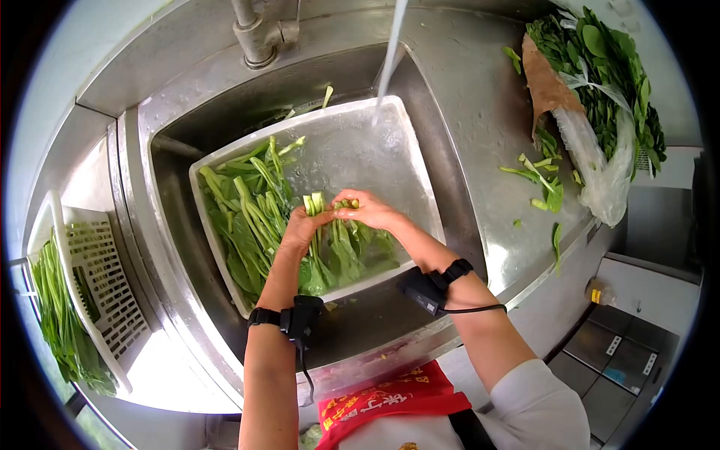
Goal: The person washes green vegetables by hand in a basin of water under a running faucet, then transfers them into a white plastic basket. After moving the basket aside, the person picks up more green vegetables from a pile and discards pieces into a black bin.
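Note:
Both hands are close together over a white rectangular tub (417, 142) of water that sits in a metal sink. My left hand (304, 223) is closed around a small bunch of leafy greens (315, 262), cut stems pointing up and leaves hanging into the water. Just to its right, my right hand (365, 209) pinches the stem ends of more leafy greens (346, 251), whose leaves also trail in the water. The fingers of the two hands touch or nearly touch. A larger pile of the same greens (251, 206) lies along the tub's left side, partly under water.
Water runs from above (390, 56) into the tub's far right corner. A faucet base (255, 41) stands behind the sink (169, 161). On the right counter are loose leaves (551, 191) and a torn plastic bag (600, 161) of greens. A white basket (112, 281) with long greens stands left.

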Demonstrator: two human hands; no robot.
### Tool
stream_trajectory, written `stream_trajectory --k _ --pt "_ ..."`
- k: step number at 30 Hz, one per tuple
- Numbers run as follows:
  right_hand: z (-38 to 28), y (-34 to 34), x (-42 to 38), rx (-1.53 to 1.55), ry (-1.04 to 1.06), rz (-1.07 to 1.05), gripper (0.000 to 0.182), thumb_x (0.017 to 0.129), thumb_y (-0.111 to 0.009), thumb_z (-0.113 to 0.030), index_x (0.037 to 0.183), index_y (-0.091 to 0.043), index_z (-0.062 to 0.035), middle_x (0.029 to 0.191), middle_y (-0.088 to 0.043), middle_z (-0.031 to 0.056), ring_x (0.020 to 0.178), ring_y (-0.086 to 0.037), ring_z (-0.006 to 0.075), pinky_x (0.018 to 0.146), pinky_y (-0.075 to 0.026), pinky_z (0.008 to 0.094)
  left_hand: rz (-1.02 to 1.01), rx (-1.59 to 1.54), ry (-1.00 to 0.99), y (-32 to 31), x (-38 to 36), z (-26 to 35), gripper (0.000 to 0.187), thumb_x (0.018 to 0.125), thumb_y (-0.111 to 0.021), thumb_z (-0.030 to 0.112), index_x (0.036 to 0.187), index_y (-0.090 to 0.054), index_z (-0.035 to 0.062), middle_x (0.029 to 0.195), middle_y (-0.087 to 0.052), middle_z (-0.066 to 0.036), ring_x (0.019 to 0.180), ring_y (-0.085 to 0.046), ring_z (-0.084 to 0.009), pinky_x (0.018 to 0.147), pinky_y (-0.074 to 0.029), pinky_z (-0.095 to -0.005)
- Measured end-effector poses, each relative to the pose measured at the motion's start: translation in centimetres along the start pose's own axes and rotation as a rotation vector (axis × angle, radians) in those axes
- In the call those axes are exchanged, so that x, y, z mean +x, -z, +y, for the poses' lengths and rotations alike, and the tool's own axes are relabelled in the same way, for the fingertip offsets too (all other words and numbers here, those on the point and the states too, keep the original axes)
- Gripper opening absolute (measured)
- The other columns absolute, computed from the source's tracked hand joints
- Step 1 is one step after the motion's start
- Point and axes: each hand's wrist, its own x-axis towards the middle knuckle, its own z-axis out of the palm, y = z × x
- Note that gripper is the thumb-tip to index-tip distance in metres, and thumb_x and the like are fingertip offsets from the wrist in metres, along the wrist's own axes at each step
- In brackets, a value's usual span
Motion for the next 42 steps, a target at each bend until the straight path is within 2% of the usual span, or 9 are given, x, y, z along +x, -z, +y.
stream_trajectory --k 3,10,13,20,27,31,34,37,42 --pt "1.1 0.4 0.3 0.214 -0.062 -0.123 0.026 0.086 -0.06 -0.018 0.108 -0.057 -0.0045 0.088 -0.06 0.0022 0.077 -0.056 0.0118 0.071 -0.045 0.0269 -0.029 0.044 0.003 0.3 0.0 -0.3 0.027 0.072 -0.072 0.011 0.095 -0.063 0.0007 0.083 -0.065 -0.005 0.073 -0.058 -0.0125 0.067 -0.045 -0.028" --pt "-2.2 0.7 0.4 -0.221 -0.197 -0.173 0.026 0.085 -0.052 -0.006 0.112 -0.055 -0.0046 0.089 -0.063 0.0032 0.078 -0.058 0.0126 0.071 -0.045 0.0273 -0.04 0.246 -0.072 0.3 0.3 -0.3 0.027 0.07 -0.072 0.009 0.094 -0.063 0.0005 0.084 -0.064 -0.005 0.076 -0.058 -0.0149 0.072 -0.045 -0.0289" --pt "-1.8 1.6 -0.3 0.188 -0.009 -0.19 0.029 0.085 -0.053 -0.007 0.114 -0.053 -0.0055 0.089 -0.063 0.0037 0.08 -0.058 0.0116 0.071 -0.045 0.0266 -0.067 0.106 -0.021 1.0 0.2 -0.2 0.031 0.068 -0.072 0.008 0.097 -0.062 0.001 0.087 -0.064 -0.006 0.079 -0.059 -0.0155 0.073 -0.045 -0.0292" --pt "-1.0 1.4 -0.4 0.414 -0.206 -0.19 0.031 0.084 -0.059 -0.013 0.114 -0.056 -0.0061 0.104 -0.061 0.0089 0.082 -0.056 0.0113 0.076 -0.045 0.0231 -0.028 0.022 -0.024 -0.6 -0.3 0.9 0.03 0.068 -0.075 0.015 0.093 -0.064 0.0018 0.085 -0.065 -0.006 0.079 -0.058 -0.0162 0.075 -0.045 -0.0297" --pt "-1.0 4.3 -1.4 0.669 -0.385 0.17 0.046 0.084 -0.058 -0.036 0.119 -0.053 -0.0072 0.103 -0.061 0.0031 0.092 -0.055 0.0168 0.087 -0.041 0.0334 0.04 0.001 0.039 -0.2 -0.6 0.8 0.022 0.068 -0.071 0.009 0.087 -0.064 0.0015 0.08 -0.063 -0.005 0.07 -0.058 -0.0159 0.069 -0.046 -0.0292" --pt "2.3 3.5 -2.2 0.416 -0.26 0.227 0.041 0.093 -0.043 -0.037 0.118 -0.053 -0.0055 0.1 -0.061 0.0087 0.091 -0.056 0.0191 0.082 -0.045 0.0361 0.033 0.045 0.07 -1.1 -0.4 1.0 0.02 0.068 -0.07 0.007 0.086 -0.063 0.0016 0.08 -0.063 -0.004 0.067 -0.058 -0.0146 0.063 -0.046 -0.0273" --pt "2.4 3.2 -1.6 0.466 -0.468 0.325 0.043 0.095 -0.038 -0.04 0.114 -0.055 -0.0051 0.099 -0.061 0.0101 0.088 -0.056 0.0189 0.08 -0.046 0.0343 -0.024 0.057 0.008 -2.0 0.4 0.4 0.019 0.068 -0.071 0.007 0.085 -0.063 0.0014 0.078 -0.063 -0.003 0.067 -0.057 -0.0134 0.063 -0.046 -0.0275" --pt "-0.4 1.5 -0.7 0.827 -0.34 0.192 0.044 0.094 -0.041 -0.042 0.113 -0.056 -0.0061 0.108 -0.058 0.01 0.093 -0.054 0.018 0.083 -0.045 0.033 -0.023 0.043 -0.107 -4.0 0.5 0.5 0.021 0.068 -0.071 0.006 0.087 -0.063 0.0002 0.079 -0.063 -0.004 0.069 -0.058 -0.0123 0.066 -0.047 -0.0282" --pt "-1.3 1.1 -0.5 0.696 -0.106 0.005 0.038 0.09 -0.051 -0.032 0.121 -0.051 -0.0106 0.121 -0.048 0.009 0.106 -0.046 0.0155 0.086 -0.041 0.0306 0.059 0.006 -0.082 -3.8 0.4 1.2 0.027 0.067 -0.069 0.005 0.093 -0.063 -0.0016 0.084 -0.064 -0.005 0.072 -0.058 -0.0129 0.067 -0.047 -0.0278"
